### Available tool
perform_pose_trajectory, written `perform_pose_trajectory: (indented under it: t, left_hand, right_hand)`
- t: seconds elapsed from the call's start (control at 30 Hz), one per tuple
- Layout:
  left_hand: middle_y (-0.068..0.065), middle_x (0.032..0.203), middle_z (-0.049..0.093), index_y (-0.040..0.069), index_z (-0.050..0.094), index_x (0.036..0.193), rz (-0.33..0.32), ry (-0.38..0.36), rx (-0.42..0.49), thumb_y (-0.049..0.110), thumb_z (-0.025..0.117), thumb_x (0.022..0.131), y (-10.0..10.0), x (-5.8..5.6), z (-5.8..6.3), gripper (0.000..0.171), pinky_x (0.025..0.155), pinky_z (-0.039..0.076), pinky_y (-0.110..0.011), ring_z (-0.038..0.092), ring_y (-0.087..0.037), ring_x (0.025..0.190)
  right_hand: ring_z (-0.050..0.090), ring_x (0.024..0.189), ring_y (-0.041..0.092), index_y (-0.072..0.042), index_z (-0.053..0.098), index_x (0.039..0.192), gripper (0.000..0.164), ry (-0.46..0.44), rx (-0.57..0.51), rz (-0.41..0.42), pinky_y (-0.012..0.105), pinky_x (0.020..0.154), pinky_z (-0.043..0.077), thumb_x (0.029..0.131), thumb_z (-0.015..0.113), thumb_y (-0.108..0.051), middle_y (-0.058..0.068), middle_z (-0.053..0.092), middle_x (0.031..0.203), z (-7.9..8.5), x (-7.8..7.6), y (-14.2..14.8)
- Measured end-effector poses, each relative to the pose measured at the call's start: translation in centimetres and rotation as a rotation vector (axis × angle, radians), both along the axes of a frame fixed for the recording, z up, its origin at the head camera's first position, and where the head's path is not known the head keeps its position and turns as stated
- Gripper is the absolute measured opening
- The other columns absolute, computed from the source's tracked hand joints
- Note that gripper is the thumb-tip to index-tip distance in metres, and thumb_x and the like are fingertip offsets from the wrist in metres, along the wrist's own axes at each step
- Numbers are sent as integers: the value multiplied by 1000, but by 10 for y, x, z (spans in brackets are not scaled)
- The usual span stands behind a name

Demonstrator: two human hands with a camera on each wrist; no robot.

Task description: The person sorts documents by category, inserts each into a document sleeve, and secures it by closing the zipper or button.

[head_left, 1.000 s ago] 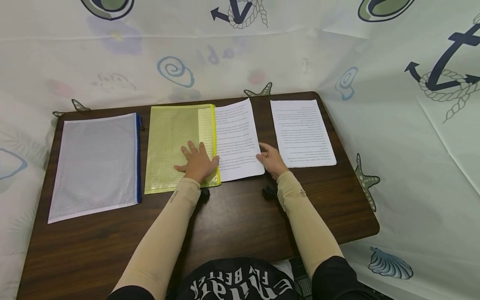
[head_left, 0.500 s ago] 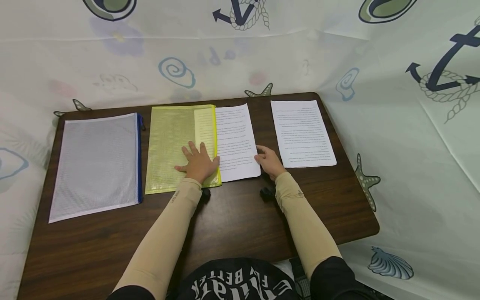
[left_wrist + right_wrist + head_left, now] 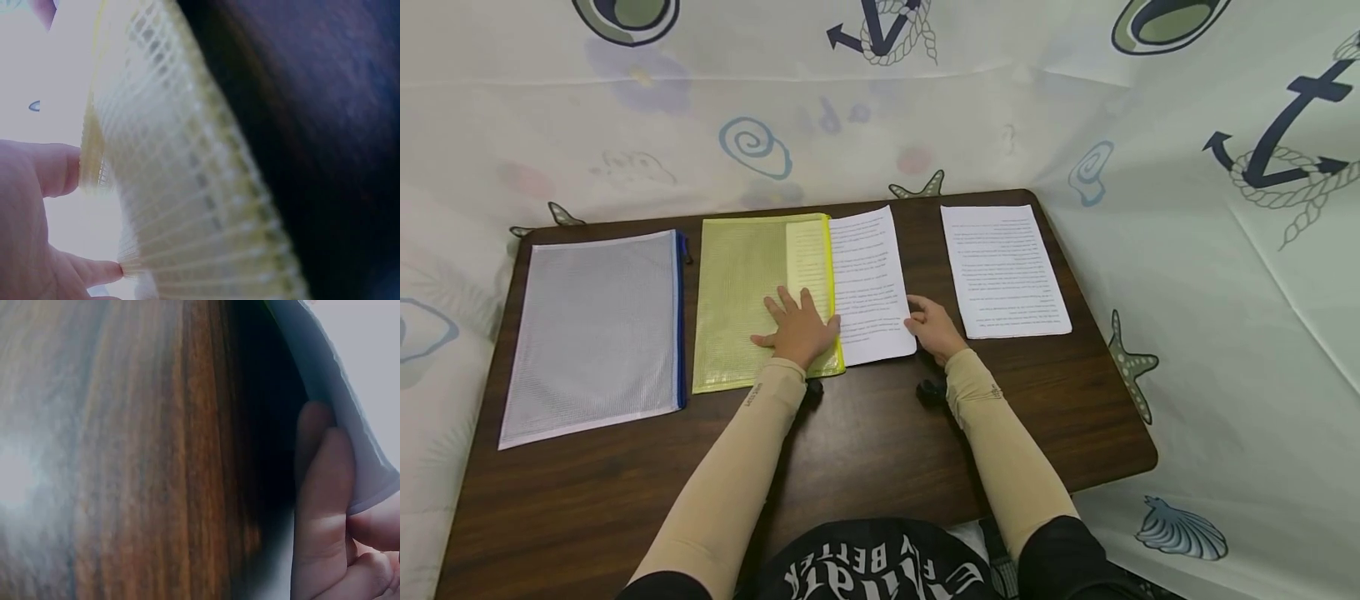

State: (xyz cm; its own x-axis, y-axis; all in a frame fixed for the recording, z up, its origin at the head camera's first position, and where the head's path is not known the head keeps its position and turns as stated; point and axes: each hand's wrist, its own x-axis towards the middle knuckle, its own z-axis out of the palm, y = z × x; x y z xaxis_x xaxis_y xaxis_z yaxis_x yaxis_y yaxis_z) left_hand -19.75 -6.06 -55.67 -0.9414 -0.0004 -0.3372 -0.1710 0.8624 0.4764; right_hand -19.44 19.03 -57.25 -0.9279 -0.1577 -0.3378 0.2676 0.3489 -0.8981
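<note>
A printed stack of paper [image 3: 870, 283] lies partly inside a yellow mesh zip pouch [image 3: 737, 283], its right portion sticking out past the bright yellow zip edge. My left hand [image 3: 801, 333] rests on the pouch with fingers spread, the thumb at the opening. At the lower right edge of the paper, my right hand [image 3: 937, 330] pinches it between thumb and fingers. The right wrist view has the fingers [image 3: 325, 494] under the paper's edge [image 3: 350, 412]. In the left wrist view, the mesh [image 3: 181, 175] bulges up close to the camera beside my hand.
To the left lies a white mesh pouch [image 3: 598, 333] with a blue zip. Another printed sheet [image 3: 1007, 271] lies at the right of the brown table [image 3: 865, 442]. A patterned white cloth [image 3: 985, 108] hangs right behind the table's far edge.
My right hand has moved left with the paper, which slides further into the yellow pouch. The left hand keeps its place on the pouch.
</note>
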Motion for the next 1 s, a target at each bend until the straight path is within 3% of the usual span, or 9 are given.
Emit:
perform_pose_trajectory:
  t: [0.37, 0.57, 0.7, 0.83, 1.0]
  left_hand:
    - [-30, 165, -12, 5, 11, 163, 2, -2, -11, 53, 47, 101, 0, 2, 3, 87, 90, 7, -93, -16, -56, 147]
    - [-31, 164, -13, 4, 10, 163, -10, -3, -17, 54, 46, 101, 0, 1, 2, 87, 90, 7, -93, -17, -57, 147]
    - [-31, 164, -13, 4, 9, 163, -16, -5, -21, 54, 45, 102, 0, 2, 1, 87, 89, 7, -94, -17, -57, 146]
    - [-32, 164, -13, 4, 8, 163, -22, -3, -29, 54, 44, 102, 0, 2, -1, 87, 89, 7, -94, -17, -58, 146]
    - [-33, 163, -12, 3, 9, 163, -22, 10, -28, 54, 45, 102, 0, 1, -2, 87, 88, 7, -94, -17, -58, 146]
  right_hand:
    - [32, 43, 8, -10, 32, 159, 56, -26, 1, -13, 25, 53, 39, 106, 51, -6, 22, 62, 134, 0, 1, -1]
    - [56, 65, 6, -10, 33, 159, 57, 3, 22, -6, 25, 67, 48, 106, 53, -5, 22, 64, 133, -2, -1, 0]
    - [66, 86, 16, -12, 34, 159, 57, 4, 24, -12, 29, 78, 52, 106, 52, -5, 20, 65, 131, -5, -1, -2]
    - [67, 105, 23, -12, 33, 159, 57, 5, 27, -7, 35, 87, 54, 106, 51, -5, 21, 63, 134, -4, -1, -6]
    - [68, 106, 29, -11, 32, 159, 57, 16, 39, 0, 39, 88, 54, 106, 51, -5, 22, 63, 134, -1, -1, -11]
